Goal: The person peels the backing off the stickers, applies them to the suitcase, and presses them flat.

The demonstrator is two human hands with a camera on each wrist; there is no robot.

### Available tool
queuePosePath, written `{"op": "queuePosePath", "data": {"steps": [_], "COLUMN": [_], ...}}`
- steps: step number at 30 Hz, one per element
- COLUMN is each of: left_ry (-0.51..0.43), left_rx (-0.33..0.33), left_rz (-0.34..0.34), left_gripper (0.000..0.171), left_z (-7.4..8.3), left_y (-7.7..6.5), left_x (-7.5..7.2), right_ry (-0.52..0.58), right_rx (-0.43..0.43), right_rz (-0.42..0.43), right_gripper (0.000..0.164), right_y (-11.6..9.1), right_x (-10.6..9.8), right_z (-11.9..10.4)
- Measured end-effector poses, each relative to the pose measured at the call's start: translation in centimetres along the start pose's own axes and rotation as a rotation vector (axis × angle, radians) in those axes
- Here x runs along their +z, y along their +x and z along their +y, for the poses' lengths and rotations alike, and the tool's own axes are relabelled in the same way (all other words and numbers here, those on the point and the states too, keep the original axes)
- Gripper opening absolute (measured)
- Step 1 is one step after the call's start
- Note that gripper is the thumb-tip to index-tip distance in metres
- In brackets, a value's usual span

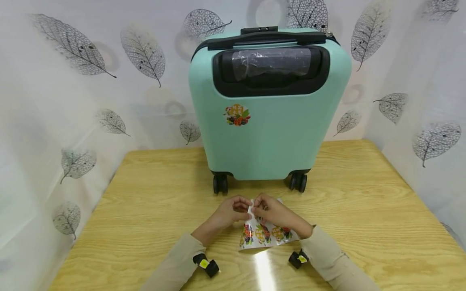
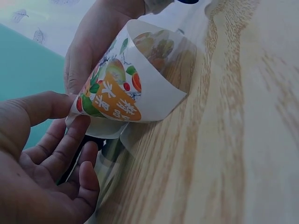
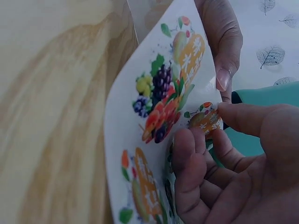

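Both hands work at a white sheet of round fruit stickers (image 1: 263, 235), which curls up from the table in front of the suitcase. My left hand (image 1: 233, 212) pinches one edge between thumb and index finger, its other fingers loosely bent below in the left wrist view. My right hand (image 1: 278, 212) pinches the rim of a single fruit sticker (image 3: 204, 122) at the sheet's edge; this sticker bends up from the sheet. Other stickers with orange lettering, grapes and leaves lie flat on the sheet. Part of the sheet is hidden behind the right hand.
A mint-green suitcase (image 1: 269, 141) stands on black wheels (image 1: 220, 184) just beyond the hands. One round fruit sticker (image 1: 237, 115) is on its front, below the black handle recess. Wood-grain table (image 1: 156, 194) spreads to both sides, with leaf-patterned cloth (image 1: 145, 101) behind.
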State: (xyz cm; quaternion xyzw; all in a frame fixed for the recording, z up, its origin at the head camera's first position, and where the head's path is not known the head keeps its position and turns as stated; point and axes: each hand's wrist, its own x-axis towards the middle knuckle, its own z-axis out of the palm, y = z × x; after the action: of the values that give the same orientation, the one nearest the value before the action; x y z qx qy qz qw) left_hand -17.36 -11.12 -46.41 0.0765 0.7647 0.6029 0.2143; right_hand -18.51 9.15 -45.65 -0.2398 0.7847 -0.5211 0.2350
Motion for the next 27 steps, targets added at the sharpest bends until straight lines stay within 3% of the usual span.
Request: {"op": "queuePosePath", "data": {"steps": [11,19,27], "left_ry": [-0.016,-0.036,-0.036], "left_rx": [0.001,0.000,0.002], "left_rz": [0.006,0.019,0.031], "left_gripper": [0.030,0.029,0.028], "left_z": [-0.08,-0.41,-0.41], "left_y": [-0.04,0.04,0.12], "left_x": [0.13,0.55,0.52], "right_ry": [-0.003,-0.069,-0.083], "right_rx": [0.024,0.021,0.008], "right_rz": [-0.022,0.039,0.045], "right_gripper": [0.020,0.017,0.016], "right_y": [0.17,-0.26,-0.13], "right_x": [-0.06,0.37,0.50], "right_z": [0.39,0.20,-0.03]}}
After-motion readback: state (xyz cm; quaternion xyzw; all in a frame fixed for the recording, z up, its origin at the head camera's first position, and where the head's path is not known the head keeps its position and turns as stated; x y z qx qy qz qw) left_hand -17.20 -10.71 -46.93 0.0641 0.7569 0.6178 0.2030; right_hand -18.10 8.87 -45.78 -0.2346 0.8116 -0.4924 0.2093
